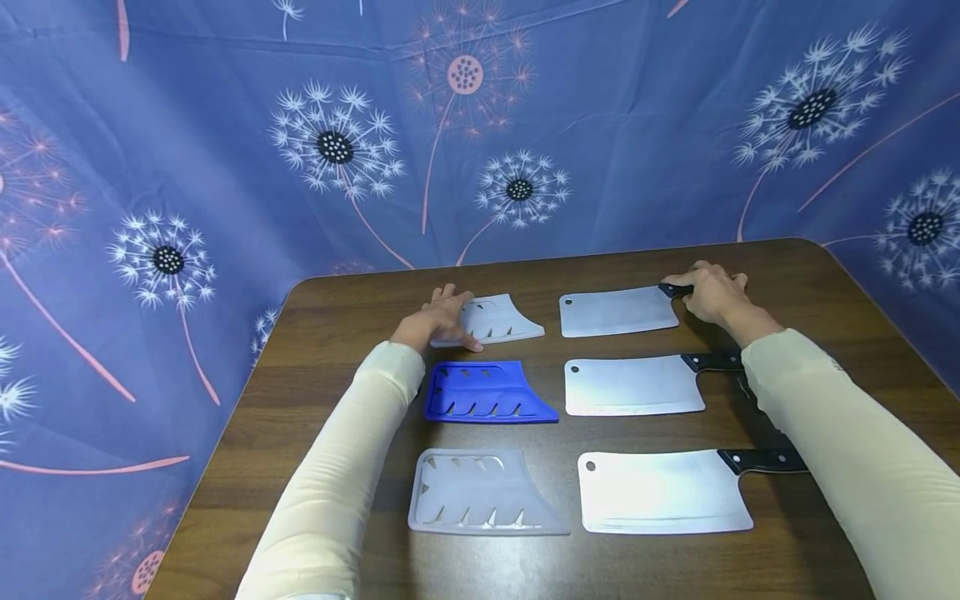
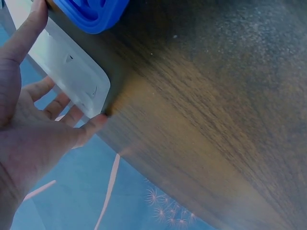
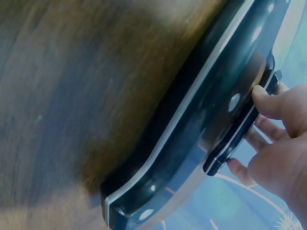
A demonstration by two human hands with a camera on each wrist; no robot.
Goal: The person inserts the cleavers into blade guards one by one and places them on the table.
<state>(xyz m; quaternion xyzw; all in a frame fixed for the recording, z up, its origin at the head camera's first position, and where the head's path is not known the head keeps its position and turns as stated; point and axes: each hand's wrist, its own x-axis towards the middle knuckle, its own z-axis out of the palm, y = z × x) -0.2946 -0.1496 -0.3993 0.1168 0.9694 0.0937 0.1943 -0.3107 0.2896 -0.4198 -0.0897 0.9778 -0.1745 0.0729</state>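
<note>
My left hand [image 1: 442,318] spans the far white plastic blade cover [image 1: 501,318], thumb along its near edge and fingers at the far edge. In the left wrist view the fingertips meet the rim of that cover [image 2: 72,67]. On the right, my right hand [image 1: 714,293] grips the black handle of the far cleaver [image 1: 618,312], whose blade points left toward the cover. The right wrist view shows thumb and fingers on either side of this handle [image 3: 235,136]. Part of the handle is hidden behind the hand in the head view.
Nearer lie a blue blade cover [image 1: 487,392] and a translucent white one [image 1: 483,492], each left of a cleaver: the middle cleaver [image 1: 633,386] and the near cleaver [image 1: 663,492]. Both sleeves reach over the wooden table [image 1: 360,312]. A blue dandelion-print cloth [image 1: 637,167] hangs behind.
</note>
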